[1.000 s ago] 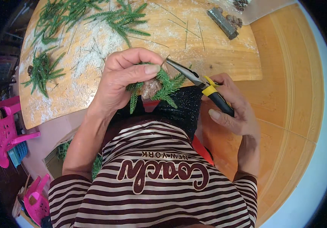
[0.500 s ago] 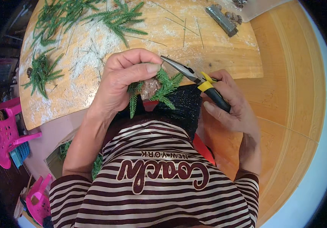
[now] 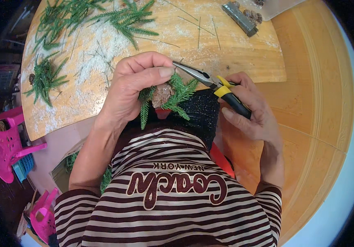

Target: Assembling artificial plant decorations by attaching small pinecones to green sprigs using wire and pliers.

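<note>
Between thumb and fingers, my left hand (image 3: 137, 82) pinches the top of a small bunch of green artificial pine sprigs (image 3: 181, 96). A brown pine cone (image 3: 162, 95) hangs in the middle of that bunch, over my lap. My right hand (image 3: 253, 107) is closed round the yellow and black handles of long-nose pliers (image 3: 216, 84). The pliers point up and left, with their tip at my left fingertips. Whether the jaws grip something there, such as a wire, is too small to tell.
White flakes lie scattered over the wooden table (image 3: 251, 66). On it are green pine sprigs (image 3: 129, 22), a finished-looking sprig-and-cone bunch (image 3: 45, 78), thin wires (image 3: 198, 33) and a grey bar-shaped bundle (image 3: 239, 18) beside small cones. Pink plastic chairs (image 3: 6, 142) stand at the left.
Hardly anything differs. Both hands, the sprig bunch and the pliers hold nearly the same place, while the view has shifted very slightly.
</note>
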`<state>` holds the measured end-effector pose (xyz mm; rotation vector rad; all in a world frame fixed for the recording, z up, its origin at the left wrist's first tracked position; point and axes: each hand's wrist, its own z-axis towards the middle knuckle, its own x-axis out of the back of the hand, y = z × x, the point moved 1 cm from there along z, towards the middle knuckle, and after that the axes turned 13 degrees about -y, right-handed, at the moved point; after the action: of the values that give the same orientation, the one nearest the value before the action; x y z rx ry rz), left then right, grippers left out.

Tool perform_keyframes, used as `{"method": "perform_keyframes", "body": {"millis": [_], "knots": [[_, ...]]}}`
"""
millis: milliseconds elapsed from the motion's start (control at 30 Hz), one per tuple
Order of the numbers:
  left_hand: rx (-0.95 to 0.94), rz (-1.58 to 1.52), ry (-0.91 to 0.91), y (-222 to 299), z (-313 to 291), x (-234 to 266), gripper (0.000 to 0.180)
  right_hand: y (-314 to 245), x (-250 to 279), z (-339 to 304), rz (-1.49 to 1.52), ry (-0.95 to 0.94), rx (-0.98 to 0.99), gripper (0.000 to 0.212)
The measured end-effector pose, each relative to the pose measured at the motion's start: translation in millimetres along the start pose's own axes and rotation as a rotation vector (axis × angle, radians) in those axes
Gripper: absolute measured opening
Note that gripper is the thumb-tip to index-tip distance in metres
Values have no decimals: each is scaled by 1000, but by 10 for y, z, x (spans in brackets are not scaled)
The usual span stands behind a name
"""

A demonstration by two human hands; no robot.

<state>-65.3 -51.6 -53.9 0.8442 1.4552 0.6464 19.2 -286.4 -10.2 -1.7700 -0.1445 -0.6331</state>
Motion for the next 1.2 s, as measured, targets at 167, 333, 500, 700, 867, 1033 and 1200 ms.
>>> {"method": "perform_keyframes", "body": {"millis": [167, 333, 500, 700, 867, 1033, 1200], "knots": [[6, 15, -4, -8, 6, -4, 10, 20, -4, -9, 46, 23, -2, 20], [-1, 32, -6, -40, 18, 0, 10, 90, -10, -27, 95, 34, 15, 20], [17, 8, 5, -21, 29, -19, 9, 81, 3, -20, 120, 16, -7, 19], [68, 65, -9, -15, 20, 3, 13, 75, -9, -5, 108, 25, -2, 15], [41, -55, 81, -43, 43, -57, 8, 99, -64, 8, -64, 108, -16, 14], [67, -128, 88, -16, 73, -57, 7, 63, -152, 38, -431, 198, -67, 15], [56, -199, 94, -4, 118, -93, 7, -77, -207, 40, -788, 297, -112, 23]]}}
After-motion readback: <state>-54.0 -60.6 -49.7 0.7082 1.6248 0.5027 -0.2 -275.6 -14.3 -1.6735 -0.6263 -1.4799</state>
